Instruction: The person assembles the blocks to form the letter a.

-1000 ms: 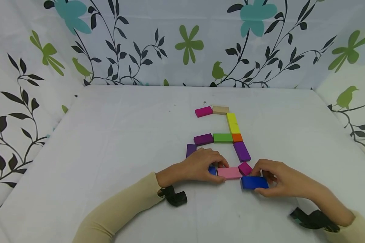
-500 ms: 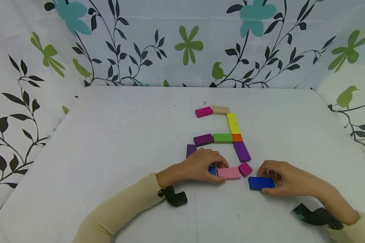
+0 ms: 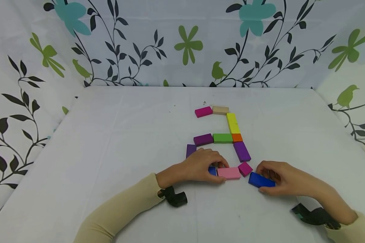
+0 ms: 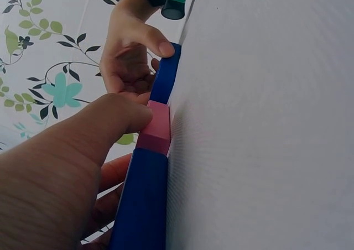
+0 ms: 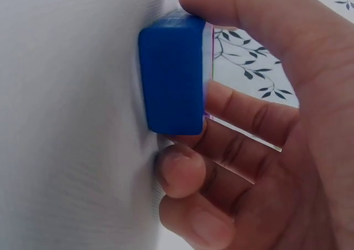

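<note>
Pinched between thumb and fingers of my left hand (image 3: 202, 166) is a pink wooden block (image 3: 229, 173); the thumb also shows against the pink block (image 4: 155, 129) in the left wrist view. A blue block (image 3: 212, 170) adjoins it on the left, mostly hidden by that hand. My right hand (image 3: 287, 179) grips another blue block (image 3: 261, 180) by its long sides, thumb on the near side. That block lies slanted, its left end close to a small magenta block (image 3: 245, 169). In the right wrist view, the blue block (image 5: 172, 78) sits low against the white surface.
More blocks form a curving line on the white table (image 3: 134, 135): purple (image 3: 242, 151), orange (image 3: 237, 137), yellow (image 3: 233, 123), tan (image 3: 220, 110), pink-red (image 3: 203, 111), green (image 3: 222, 138), dark purple (image 3: 203, 139) and violet (image 3: 191, 150). A patterned cloth (image 3: 158, 20) hangs behind.
My right hand has drawn its blue block to the right, away from the pink block, then turned it so the left end points farther back. My left hand has stayed put.
</note>
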`<action>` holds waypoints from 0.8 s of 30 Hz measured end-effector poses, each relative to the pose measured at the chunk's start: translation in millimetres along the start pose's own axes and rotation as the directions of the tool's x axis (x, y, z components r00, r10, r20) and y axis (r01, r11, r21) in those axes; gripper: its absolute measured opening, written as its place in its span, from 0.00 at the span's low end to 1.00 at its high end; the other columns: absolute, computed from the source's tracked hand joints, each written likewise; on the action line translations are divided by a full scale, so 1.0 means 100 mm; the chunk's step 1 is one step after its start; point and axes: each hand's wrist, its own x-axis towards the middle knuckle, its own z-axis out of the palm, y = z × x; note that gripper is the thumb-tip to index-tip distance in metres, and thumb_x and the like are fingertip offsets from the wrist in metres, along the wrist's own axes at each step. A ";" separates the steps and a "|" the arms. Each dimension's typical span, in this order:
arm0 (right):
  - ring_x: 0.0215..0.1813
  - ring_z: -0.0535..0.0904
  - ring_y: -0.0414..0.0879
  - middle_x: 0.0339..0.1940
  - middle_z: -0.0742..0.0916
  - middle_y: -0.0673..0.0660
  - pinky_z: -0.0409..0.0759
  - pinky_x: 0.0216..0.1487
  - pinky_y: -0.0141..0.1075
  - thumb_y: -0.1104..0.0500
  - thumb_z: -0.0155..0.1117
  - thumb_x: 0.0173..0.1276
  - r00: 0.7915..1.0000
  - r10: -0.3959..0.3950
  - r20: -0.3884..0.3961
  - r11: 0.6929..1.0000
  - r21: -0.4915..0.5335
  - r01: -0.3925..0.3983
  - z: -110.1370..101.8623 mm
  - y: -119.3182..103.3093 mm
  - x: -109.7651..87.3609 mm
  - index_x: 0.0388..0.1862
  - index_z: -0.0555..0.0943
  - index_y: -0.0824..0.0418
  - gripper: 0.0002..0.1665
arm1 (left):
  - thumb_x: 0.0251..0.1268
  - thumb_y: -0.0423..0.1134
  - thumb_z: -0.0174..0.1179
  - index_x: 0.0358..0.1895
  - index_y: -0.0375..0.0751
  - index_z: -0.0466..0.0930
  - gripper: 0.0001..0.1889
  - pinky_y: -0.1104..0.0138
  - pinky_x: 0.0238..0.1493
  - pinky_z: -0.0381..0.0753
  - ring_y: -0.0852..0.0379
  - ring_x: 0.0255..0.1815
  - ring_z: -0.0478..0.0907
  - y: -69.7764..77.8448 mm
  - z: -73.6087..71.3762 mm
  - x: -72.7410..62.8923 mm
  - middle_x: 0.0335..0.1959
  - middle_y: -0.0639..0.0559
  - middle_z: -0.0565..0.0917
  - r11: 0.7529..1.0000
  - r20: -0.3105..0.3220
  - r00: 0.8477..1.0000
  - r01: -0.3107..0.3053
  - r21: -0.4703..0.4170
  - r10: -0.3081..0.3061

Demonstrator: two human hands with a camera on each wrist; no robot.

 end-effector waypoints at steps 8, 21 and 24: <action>0.24 0.68 0.31 0.24 0.72 0.39 0.68 0.23 0.25 0.52 0.75 0.58 1.000 0.010 -0.008 1.000 -0.010 -0.010 0.01 -0.02 0.03 0.44 0.75 0.52 0.20 | 0.60 0.53 0.65 0.52 0.53 0.83 0.18 0.71 0.44 0.66 0.67 0.45 0.72 0.00 -0.02 0.00 0.41 0.62 0.80 1.000 0.000 1.000 -0.003 -0.005 0.003; 0.22 0.66 0.29 0.22 0.71 0.38 0.67 0.22 0.25 0.52 0.75 0.58 0.998 0.040 -0.050 0.998 -0.039 -0.042 0.05 -0.06 0.04 0.43 0.74 0.52 0.20 | 0.61 0.52 0.64 0.52 0.52 0.83 0.18 0.70 0.45 0.66 0.66 0.46 0.73 0.01 -0.01 0.00 0.42 0.61 0.81 1.000 -0.001 1.000 -0.006 -0.008 0.006; 0.22 0.66 0.29 0.22 0.71 0.38 0.67 0.22 0.25 0.53 0.75 0.58 0.998 0.040 -0.055 0.998 -0.038 -0.042 0.05 -0.06 0.05 0.43 0.74 0.53 0.20 | 0.60 0.53 0.65 0.52 0.53 0.83 0.18 0.70 0.45 0.66 0.67 0.46 0.73 0.01 -0.02 0.00 0.42 0.61 0.81 1.000 -0.001 1.000 -0.004 -0.013 0.003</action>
